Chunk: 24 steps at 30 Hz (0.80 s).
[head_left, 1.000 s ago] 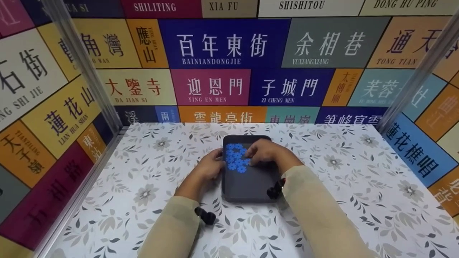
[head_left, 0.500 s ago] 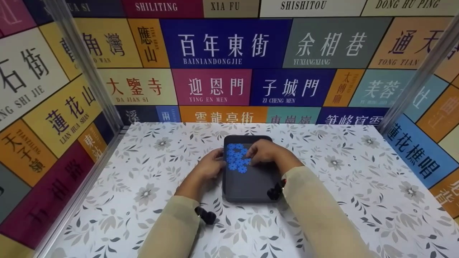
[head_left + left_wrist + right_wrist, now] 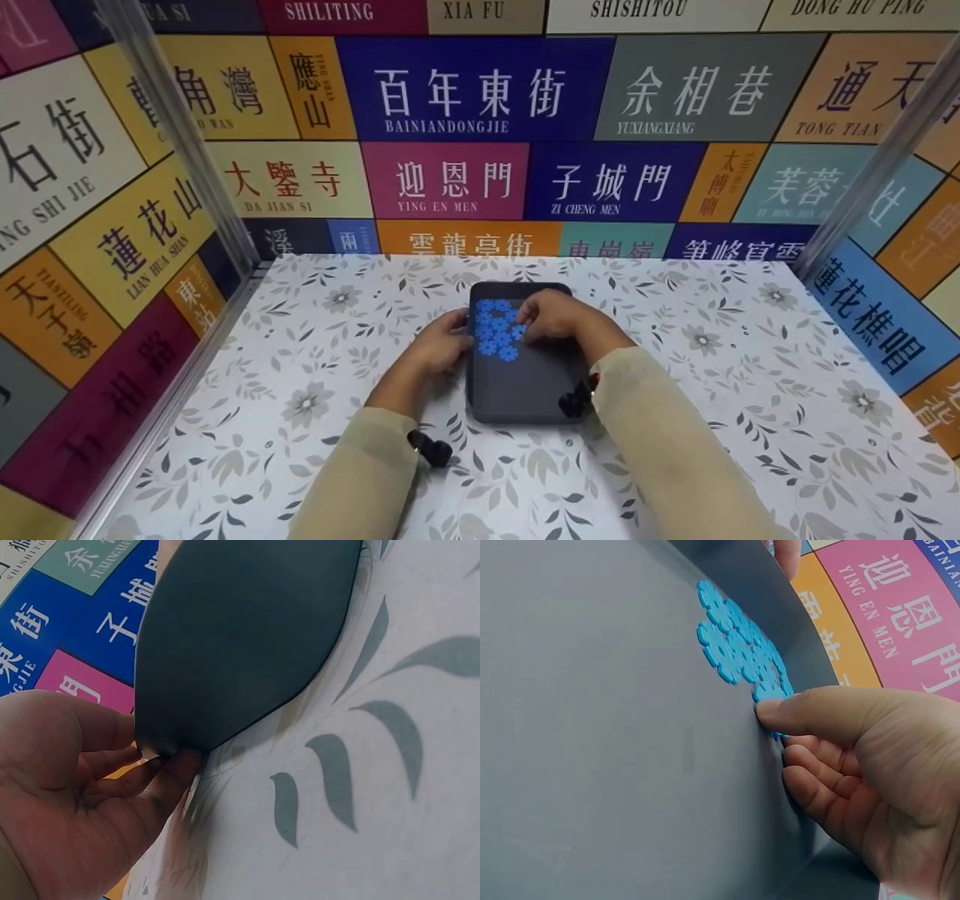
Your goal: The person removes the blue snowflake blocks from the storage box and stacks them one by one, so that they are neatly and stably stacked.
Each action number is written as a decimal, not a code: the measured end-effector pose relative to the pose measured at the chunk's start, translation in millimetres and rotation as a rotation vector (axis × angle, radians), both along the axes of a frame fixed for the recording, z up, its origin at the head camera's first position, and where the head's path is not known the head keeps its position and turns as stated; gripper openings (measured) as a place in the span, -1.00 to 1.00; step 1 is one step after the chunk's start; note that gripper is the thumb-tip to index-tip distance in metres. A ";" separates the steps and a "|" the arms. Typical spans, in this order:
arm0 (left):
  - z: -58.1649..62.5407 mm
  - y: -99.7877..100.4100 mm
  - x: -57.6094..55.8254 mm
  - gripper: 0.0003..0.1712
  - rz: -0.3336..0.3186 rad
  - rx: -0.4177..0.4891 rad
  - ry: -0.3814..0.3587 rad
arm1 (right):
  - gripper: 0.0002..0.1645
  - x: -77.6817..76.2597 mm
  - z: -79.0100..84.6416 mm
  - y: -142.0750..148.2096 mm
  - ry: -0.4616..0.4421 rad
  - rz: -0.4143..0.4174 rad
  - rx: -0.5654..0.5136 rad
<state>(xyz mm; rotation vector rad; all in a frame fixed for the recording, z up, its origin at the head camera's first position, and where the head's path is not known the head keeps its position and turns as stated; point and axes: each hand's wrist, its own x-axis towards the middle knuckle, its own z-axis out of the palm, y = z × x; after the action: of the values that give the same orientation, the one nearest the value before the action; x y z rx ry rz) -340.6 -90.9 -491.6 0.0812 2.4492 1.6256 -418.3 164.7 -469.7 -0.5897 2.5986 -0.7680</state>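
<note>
A dark grey tray [image 3: 525, 386] lies on the table, with several flat blue snowflake discs [image 3: 491, 330] laid close together in its upper left part. At the right edge of this group my right hand [image 3: 555, 315] pinches one blue snowflake disc [image 3: 771, 693] between thumb and fingers, inside the tray. My left hand [image 3: 442, 343] grips the tray's left side. In the left wrist view, the left hand's fingertips [image 3: 184, 765] meet the tray's outer wall [image 3: 247, 630] low down near the table. The right forearm and hand hide part of the tray's right side.
The table [image 3: 300, 345] has a white cover printed with grey leaves and flowers. Panels with Chinese lettering [image 3: 465, 180] stand behind and at both sides. Clear upright posts mark the left [image 3: 195, 150] and right [image 3: 862, 172] corners.
The disc at my right fingertips shows more fully now, with the fingers drawn slightly up and back from it. My left hand keeps its hold on the tray, which stays in place.
</note>
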 end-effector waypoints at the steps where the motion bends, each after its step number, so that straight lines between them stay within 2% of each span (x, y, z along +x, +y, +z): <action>1: 0.0 -0.1 0.0 -0.27 0.000 -0.006 0.004 | -0.64 -0.5 -0.2 -0.5 0.000 -0.003 -0.011; 8: 1.5 1.2 0.9 -0.27 0.008 0.002 0.001 | -0.75 -1.8 -0.1 -0.8 0.019 -0.026 -0.068; 15: 2.0 2.7 1.9 -0.25 0.004 0.007 0.004 | -0.64 4.7 7.4 6.4 0.016 -0.087 -0.215; 21: 1.0 2.6 1.0 -0.24 0.006 -0.031 0.030 | -0.64 13.8 11.8 20.1 0.010 -0.183 -0.338; 24: 0.8 2.7 0.1 -0.25 -0.005 -0.021 0.034 | -0.66 17.3 12.8 29.6 -0.011 -0.238 -0.405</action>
<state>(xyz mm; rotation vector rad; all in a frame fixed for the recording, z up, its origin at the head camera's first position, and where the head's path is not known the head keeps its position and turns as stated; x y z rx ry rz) -340.5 -88.2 -490.9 0.1117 2.4887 1.6087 -401.0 194.3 -456.9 -0.3825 2.5429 -1.3889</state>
